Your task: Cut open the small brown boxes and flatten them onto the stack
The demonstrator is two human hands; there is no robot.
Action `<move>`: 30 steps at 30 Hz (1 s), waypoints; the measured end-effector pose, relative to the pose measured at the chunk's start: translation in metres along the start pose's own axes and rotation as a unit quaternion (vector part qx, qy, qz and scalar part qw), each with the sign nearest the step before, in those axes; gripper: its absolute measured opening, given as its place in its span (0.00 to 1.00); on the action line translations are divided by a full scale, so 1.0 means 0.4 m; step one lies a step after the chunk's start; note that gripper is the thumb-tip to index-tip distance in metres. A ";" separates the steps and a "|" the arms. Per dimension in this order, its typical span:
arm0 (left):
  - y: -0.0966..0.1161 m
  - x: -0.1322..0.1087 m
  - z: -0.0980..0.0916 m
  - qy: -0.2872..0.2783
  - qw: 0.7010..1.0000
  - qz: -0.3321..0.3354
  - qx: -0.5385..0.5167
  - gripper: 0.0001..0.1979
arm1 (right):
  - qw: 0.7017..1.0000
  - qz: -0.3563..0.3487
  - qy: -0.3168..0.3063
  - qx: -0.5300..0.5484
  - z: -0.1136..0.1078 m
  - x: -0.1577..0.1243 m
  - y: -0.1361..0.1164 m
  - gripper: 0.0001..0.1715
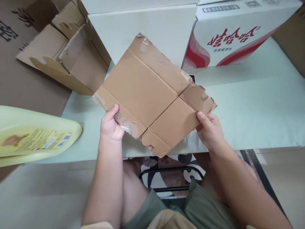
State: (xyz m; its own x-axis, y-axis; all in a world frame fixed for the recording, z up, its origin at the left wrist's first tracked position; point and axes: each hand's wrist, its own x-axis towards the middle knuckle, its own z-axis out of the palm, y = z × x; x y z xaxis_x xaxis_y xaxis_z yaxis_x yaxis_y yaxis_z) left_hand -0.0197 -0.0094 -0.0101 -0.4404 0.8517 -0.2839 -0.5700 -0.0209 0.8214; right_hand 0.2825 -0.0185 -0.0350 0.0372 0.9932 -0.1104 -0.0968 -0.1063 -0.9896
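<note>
A pale green table (pixel 262 105) carries two closed cartons, contents unseen: a plain white box (pixel 147 28) at twelve o'clock and a red-printed white carton (pixel 238 35) at one o'clock. Collapsed brown packaging (pixel 71 60) lies at ten o'clock, and a yellow bottle (pixel 35 135) lies on its side at eight o'clock. At centre, a flattened cardboard sheet (pixel 152 92) is held over the table's near edge. The left hand (pixel 111 125) pinches its seven o'clock edge, thumb on top. The right hand (pixel 209 128) pinches the four o'clock edge likewise, its other fingers hidden beneath.
</note>
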 end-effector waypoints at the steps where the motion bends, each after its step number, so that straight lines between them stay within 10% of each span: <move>1: -0.002 0.001 -0.002 -0.009 1.000 0.006 -0.001 0.04 | 1.000 0.000 0.011 -0.008 0.002 0.001 -0.001 0.35; 15: -0.005 -0.006 0.016 0.015 1.000 -0.021 0.010 0.06 | 0.995 -0.010 0.099 -0.022 -0.005 0.008 0.021 0.44; 26: -0.028 0.009 0.008 0.000 1.000 0.000 0.019 0.05 | 0.996 -0.002 0.084 0.000 -0.004 0.009 0.019 0.40; 30: -0.033 0.010 0.012 0.012 1.000 0.003 0.009 0.05 | 1.000 0.019 -0.008 -0.017 -0.006 -0.008 0.012 0.40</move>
State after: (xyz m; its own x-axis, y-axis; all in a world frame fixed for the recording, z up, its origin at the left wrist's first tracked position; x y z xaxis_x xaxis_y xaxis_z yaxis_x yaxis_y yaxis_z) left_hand -0.0106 -0.0033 -0.0197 -0.4600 0.8388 -0.2911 -0.5554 -0.0160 0.8314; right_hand 0.2844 -0.0223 -0.0398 0.0185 0.9890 -0.1466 -0.0648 -0.1451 -0.9873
